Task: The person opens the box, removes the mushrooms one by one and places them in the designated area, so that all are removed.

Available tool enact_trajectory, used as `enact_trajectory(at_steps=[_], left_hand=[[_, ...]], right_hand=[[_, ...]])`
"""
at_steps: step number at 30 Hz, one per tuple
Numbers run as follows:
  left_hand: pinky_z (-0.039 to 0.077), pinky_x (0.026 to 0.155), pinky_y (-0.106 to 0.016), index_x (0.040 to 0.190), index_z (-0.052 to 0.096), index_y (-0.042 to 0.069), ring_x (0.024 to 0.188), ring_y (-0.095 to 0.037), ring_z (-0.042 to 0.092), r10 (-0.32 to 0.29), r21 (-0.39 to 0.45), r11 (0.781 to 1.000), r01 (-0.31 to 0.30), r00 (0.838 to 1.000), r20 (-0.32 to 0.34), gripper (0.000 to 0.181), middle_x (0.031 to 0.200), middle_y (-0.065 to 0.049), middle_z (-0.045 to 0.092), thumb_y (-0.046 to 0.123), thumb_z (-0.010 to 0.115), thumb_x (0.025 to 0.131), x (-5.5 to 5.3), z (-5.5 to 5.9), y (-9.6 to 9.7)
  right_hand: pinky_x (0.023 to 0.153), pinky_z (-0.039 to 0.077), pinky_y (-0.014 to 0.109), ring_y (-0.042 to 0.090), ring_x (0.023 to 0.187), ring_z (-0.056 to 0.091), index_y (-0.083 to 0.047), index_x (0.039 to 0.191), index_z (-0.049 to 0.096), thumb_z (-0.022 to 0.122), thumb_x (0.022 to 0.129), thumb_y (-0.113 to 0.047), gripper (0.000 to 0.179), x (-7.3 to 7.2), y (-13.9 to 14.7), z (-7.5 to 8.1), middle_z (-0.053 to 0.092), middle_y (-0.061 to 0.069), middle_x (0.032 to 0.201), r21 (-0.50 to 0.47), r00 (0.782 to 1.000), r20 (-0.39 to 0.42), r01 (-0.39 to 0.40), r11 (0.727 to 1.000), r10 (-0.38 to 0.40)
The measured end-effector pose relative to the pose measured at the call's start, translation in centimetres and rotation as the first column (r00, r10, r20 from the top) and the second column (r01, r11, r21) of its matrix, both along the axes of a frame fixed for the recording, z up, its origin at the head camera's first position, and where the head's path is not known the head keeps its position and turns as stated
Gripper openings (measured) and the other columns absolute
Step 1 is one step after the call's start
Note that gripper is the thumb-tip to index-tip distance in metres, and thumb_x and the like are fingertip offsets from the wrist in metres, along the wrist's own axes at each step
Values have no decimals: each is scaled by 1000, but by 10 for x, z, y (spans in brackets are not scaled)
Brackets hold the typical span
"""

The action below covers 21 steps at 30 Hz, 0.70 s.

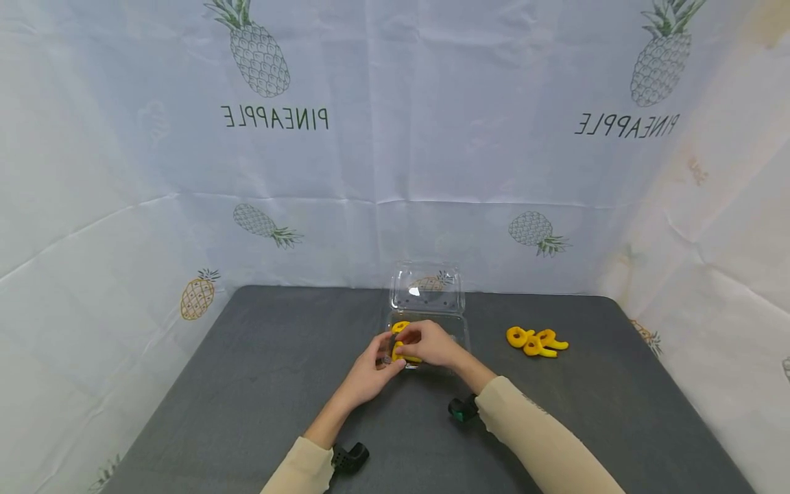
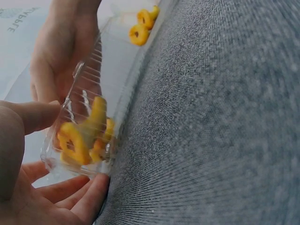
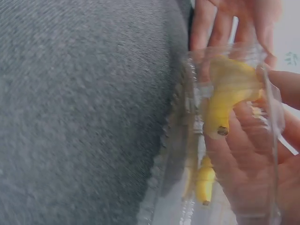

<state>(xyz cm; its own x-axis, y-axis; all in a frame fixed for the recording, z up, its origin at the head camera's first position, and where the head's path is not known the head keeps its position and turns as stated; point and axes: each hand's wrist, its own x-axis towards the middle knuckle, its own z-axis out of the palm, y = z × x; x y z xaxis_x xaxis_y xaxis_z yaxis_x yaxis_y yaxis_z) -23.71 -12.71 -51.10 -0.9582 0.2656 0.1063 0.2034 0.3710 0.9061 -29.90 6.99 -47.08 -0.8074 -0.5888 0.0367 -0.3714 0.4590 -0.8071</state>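
In the head view a lidded clear plastic container (image 1: 459, 333) stands open at the table's middle, several yellow trumpet-shaped pieces inside. My right hand (image 1: 432, 343) reaches into it and pinches one yellow piece (image 1: 407, 357) between thumb and fingers. Through the clear wall the right wrist view shows that piece (image 3: 225, 101), its stem pointing down past my palm. At the left front corner my left hand (image 1: 370, 374) cups the container. Its fingers (image 2: 96, 190) touch the end wall, fairly straight, and the thumb lies near the rim. Just behind the hands another yellow piece (image 1: 401, 326) lies partly covered.
On the dark table (image 1: 278, 384), to the container's right, lies a small cluster of loose yellow pieces (image 1: 537, 342). The raised clear lid (image 1: 426, 285) leans back close to the white pineapple-print cloth (image 1: 420, 171), which surrounds the table's back and sides.
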Motion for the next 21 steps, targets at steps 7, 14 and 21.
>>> enact_trajectory(at_steps=[7, 14, 21], left_hand=[[48, 104, -56, 156, 33, 6, 134, -45, 47, 8, -10, 1000, -8, 1000, 17, 71, 151, -26, 42, 36, 65, 101, 1, 0, 0], [48, 104, -56, 156, 35, 7, 133, -45, 48, 27, -17, 1000, -26, 999, 23, 71, 150, -25, 44, 39, 66, 100, -1, -3, 1], [48, 104, -57, 155, 34, 7, 132, -45, 49, 24, -12, 1000, -24, 1000, 20, 72, 149, -26, 45, 39, 66, 100, 0, -1, 1]], right_hand=[[83, 57, 35, 14, 92, 66, -6, 116, 73, 75, 94, -23, 28, 4, 9, 11, 70, -1, 103, -14, 999, -11, 40, 999, -40], [81, 58, 33, 15, 91, 66, -5, 115, 74, 76, 94, -21, 26, 7, 16, 19, 70, 2, 104, -38, 998, -39, 57, 998, -58], [83, 58, 33, 16, 95, 67, -6, 118, 73, 74, 95, -21, 27, 14, 28, 31, 71, 2, 108, -59, 997, -61, 39, 997, -43]])
